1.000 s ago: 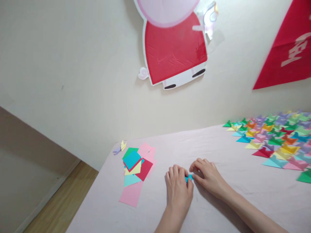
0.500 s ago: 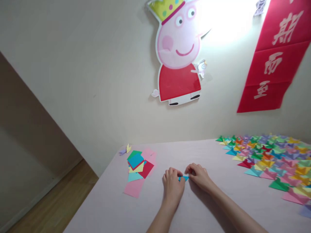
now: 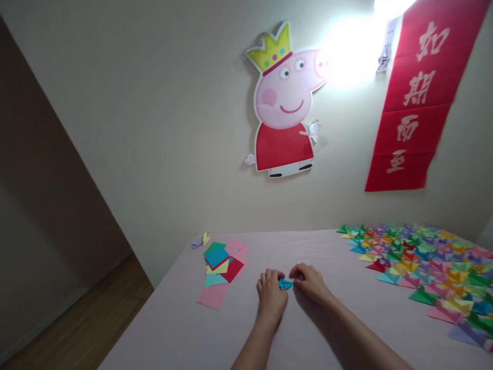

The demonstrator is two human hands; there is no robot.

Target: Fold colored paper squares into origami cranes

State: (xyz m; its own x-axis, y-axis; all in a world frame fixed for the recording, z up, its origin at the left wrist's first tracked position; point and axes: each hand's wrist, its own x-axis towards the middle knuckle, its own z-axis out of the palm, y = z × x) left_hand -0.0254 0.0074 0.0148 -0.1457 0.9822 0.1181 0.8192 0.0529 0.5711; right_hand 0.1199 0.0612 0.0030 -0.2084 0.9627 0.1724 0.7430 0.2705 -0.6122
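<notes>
A small folded piece of blue paper [image 3: 285, 284] lies on the table between my two hands, with creases and a point toward the right. My left hand [image 3: 271, 289] is closed on its left end, thumb at the near edge and fingers at the far edge. At the right tip of the paper, the fingertips of my right hand [image 3: 308, 281] are pinched together and touch it; whether they grip it is hard to see.
Square paper sheets [image 3: 217, 257] in several colours lie loosely stacked on the left. Two small folded pieces [image 3: 202, 240] sit at the far left corner. Rows of folded paper birds [image 3: 423, 267] cover the table's right side. Behind stands a wall with a pig cutout [image 3: 285, 149] and a red banner [image 3: 404, 118].
The view has tilted up and shifted a little. More of the blue paper's creased upper face shows now between my hands, which stay in nearly the same place.
</notes>
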